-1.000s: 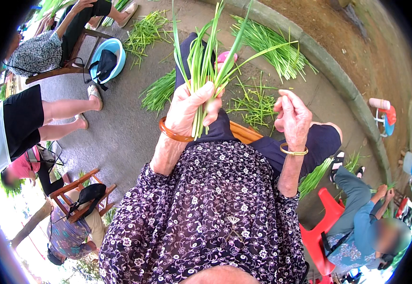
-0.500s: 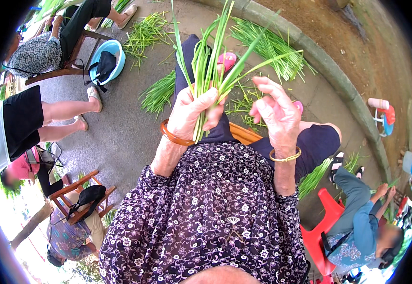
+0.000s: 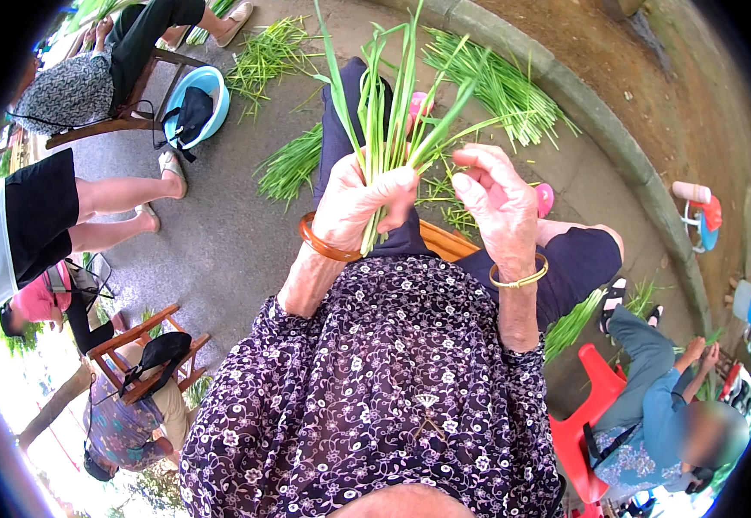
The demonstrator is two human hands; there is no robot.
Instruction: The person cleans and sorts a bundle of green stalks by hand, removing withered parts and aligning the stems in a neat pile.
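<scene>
Held a bunch of green leaves [image 3: 381, 154] over dark trousers [image 3: 578, 269] with the left hand [image 3: 360, 203], wrapping fingers and thumb around the lower stalks [image 3: 372, 236]. Half-curled the right hand [image 3: 507, 207] nearby, spreading thumb from fingers. Judged it light, bendy, easily bruised; best gripped low.

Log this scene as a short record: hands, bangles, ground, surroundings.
Left hand: gripping a bunch of long chive-like greens
Right hand: raised beside the bunch; grip unclear
Left bangle: amber-coloured
Right bangle: gold-coloured
Ground: pile of greens near the curb
Left side: light-blue basin holding black bag
Right side: red plastic chair
</scene>
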